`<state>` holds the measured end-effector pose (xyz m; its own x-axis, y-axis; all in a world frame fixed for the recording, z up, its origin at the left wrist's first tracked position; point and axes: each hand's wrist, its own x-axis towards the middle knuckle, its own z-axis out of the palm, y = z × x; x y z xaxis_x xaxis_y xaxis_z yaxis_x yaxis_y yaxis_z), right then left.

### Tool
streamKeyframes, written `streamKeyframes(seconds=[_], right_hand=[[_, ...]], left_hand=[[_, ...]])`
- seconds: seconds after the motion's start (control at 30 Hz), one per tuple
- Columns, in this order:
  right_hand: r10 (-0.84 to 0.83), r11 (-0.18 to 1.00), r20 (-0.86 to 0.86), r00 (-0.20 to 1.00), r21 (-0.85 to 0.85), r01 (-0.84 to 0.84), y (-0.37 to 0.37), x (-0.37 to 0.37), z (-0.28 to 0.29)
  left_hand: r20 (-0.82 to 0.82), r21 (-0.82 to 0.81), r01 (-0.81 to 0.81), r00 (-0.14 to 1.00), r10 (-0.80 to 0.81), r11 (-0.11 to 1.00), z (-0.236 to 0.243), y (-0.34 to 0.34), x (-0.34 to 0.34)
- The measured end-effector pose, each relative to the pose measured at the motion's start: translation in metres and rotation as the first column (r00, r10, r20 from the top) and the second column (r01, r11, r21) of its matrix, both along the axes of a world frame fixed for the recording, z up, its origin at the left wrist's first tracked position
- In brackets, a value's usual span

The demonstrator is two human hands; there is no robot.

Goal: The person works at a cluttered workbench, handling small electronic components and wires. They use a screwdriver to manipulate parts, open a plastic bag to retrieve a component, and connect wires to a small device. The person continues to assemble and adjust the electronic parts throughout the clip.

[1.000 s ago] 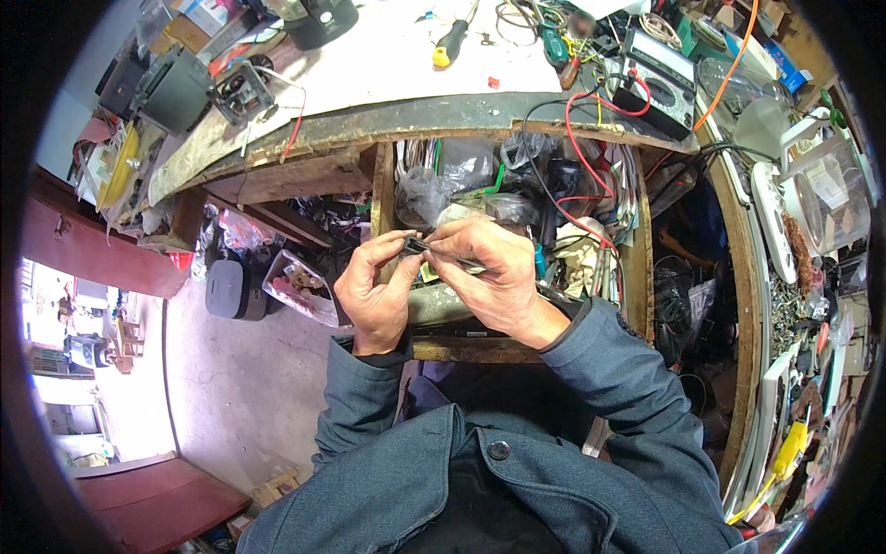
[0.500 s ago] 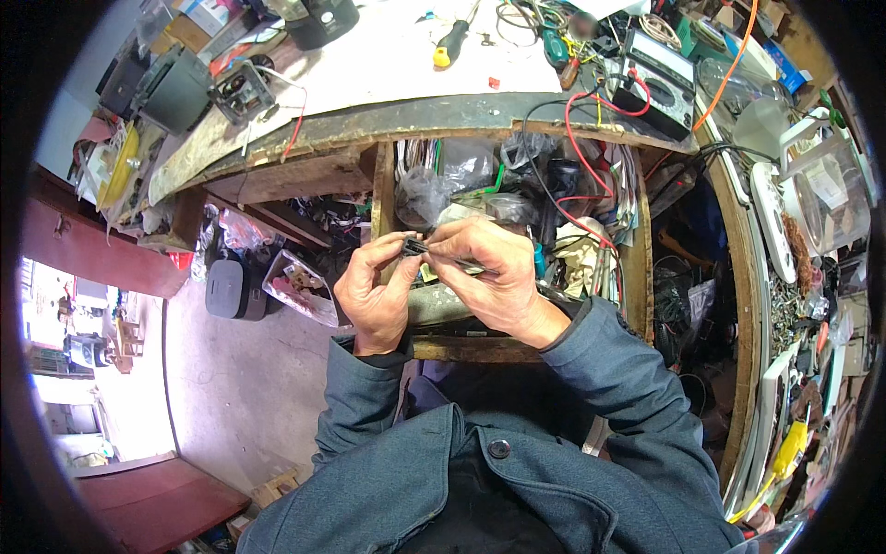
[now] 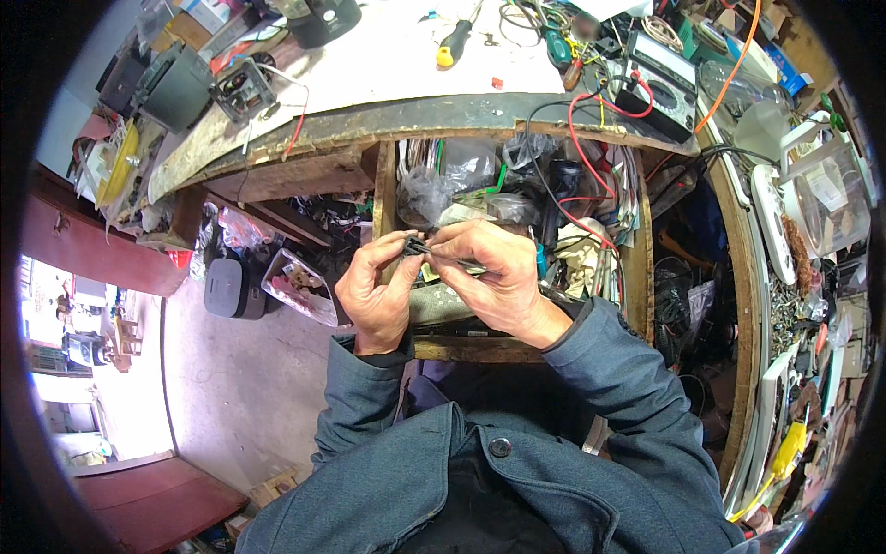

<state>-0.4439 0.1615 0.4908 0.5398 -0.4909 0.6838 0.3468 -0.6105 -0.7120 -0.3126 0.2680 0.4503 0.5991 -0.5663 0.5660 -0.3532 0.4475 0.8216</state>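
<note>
Over the pulled-out drawer (image 3: 480, 349) my two hands meet at a small black part (image 3: 413, 246). My left hand (image 3: 378, 291) pinches this part between thumb and fingertips. My right hand (image 3: 494, 282) is closed on a slim dark pointed tool (image 3: 427, 250), whose tip touches the black part; most of its length is hidden under the fingers, and I cannot tell its exact kind. Beneath my hands the drawer holds clear plastic bags (image 3: 466, 164), papers, cables and a pale crumpled cloth (image 3: 581, 254).
On the bench above lie a yellow-ended screwdriver (image 3: 452, 44), a small red piece (image 3: 497, 83) and a multimeter (image 3: 663, 85) with red and black leads (image 3: 577, 138) trailing into the drawer. A small fan-like unit (image 3: 245, 90) stands at left; clutter with a yellow-handled tool (image 3: 790, 450) fills the right.
The black part has tilted slightly between my left fingertips, showing more of its side. My right hand has barely shifted; both hands keep their grip.
</note>
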Motion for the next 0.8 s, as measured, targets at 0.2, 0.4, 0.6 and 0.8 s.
streamKeyframes(seconds=[0.2, 0.4, 0.6, 0.8], right_hand=[[-0.006, 1.000, 0.001, 1.000, 0.011, 0.006, 0.0010, 0.0007, -0.0013], [-0.012, 1.000, -0.007, 1.000, 0.014, 0.012, 0.0013, 0.0012, -0.0009], [-0.022, 0.999, 0.016, 1.000, 0.050, 0.022, 0.0017, 0.0020, -0.0026], [-0.015, 0.999, 0.001, 1.000, 0.035, 0.015, 0.0021, 0.0008, 0.0024]], left_hand=[[0.001, -0.012, 0.000, 1.000, 0.000, 1.000, -0.0023, 0.0000, 0.0006], [0.005, -0.004, -0.001, 1.000, 0.001, 1.000, -0.0029, 0.0007, 0.0022], [0.084, -0.033, -0.040, 0.996, 0.043, 0.999, -0.0010, -0.0016, 0.0028], [0.174, -0.033, -0.039, 0.984, 0.044, 0.999, -0.0028, -0.0001, 0.0055]])
